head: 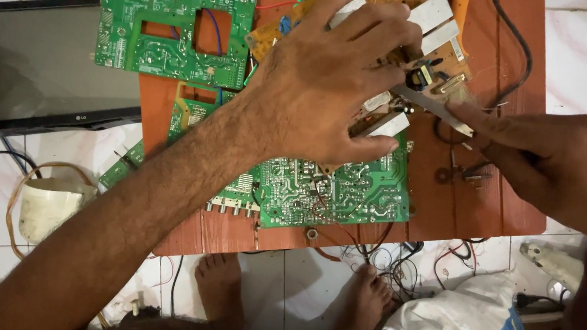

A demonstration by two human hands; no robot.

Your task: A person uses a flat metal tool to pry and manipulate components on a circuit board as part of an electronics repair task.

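White marble floor tiles surround a low reddish wooden table (504, 200), the person's bare feet (360, 300) tucked beneath its near edge. On it lies a green circuit board (333, 195). The left hand (326, 84) spreads flat, pressing a tan circuit board (445, 58) down; the right hand (549, 155) pinches a thin metal blade (435, 106), its tip at a component. It looks like prying work; steady leverage seems needed. Farther off lies another green board (172, 25).
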